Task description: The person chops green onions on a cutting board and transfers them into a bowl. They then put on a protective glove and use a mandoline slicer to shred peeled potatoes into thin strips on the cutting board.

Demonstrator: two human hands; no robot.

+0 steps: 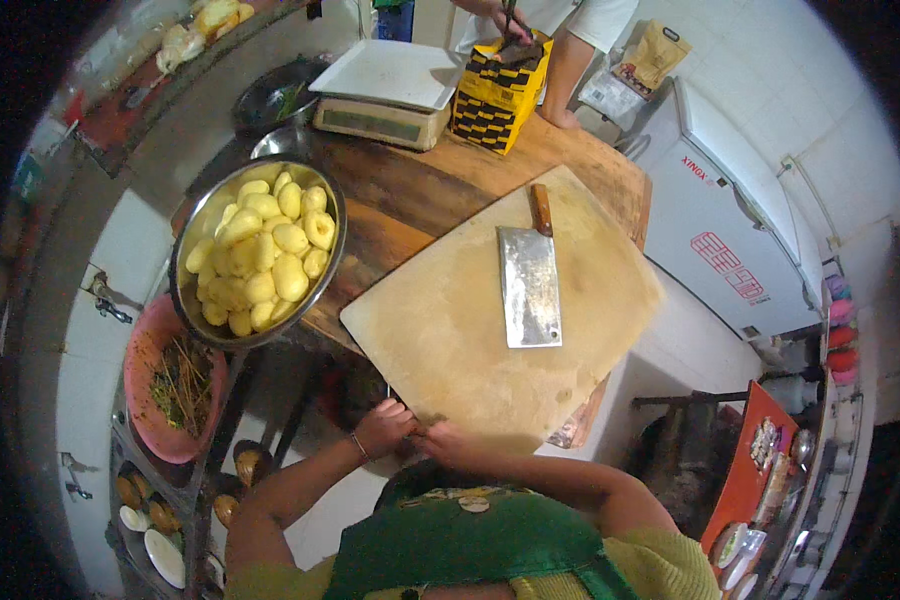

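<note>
My left hand (385, 429) is at the near left edge of a large worn cutting board (435, 322), its fingers curled. Beside it my right hand (450, 444) lies at the same edge, close enough that the fingers nearly meet. Whether either hand grips anything is hidden by the fingers. A Chinese cleaver (531, 289) lies flat on the board, its wooden handle (541, 210) pointing away from me. To the left, a steel basin (182, 300) is heaped with peeled potatoes (262, 255).
A digital scale (382, 124) and a yellow-black bag (495, 105) stand on the wooden table (390, 176); another person's hand (521, 30) is at the bag. Left is a pink basin (139, 397) with plant scraps. A white chest freezer (727, 217) stands right, near an orange shelf (735, 465).
</note>
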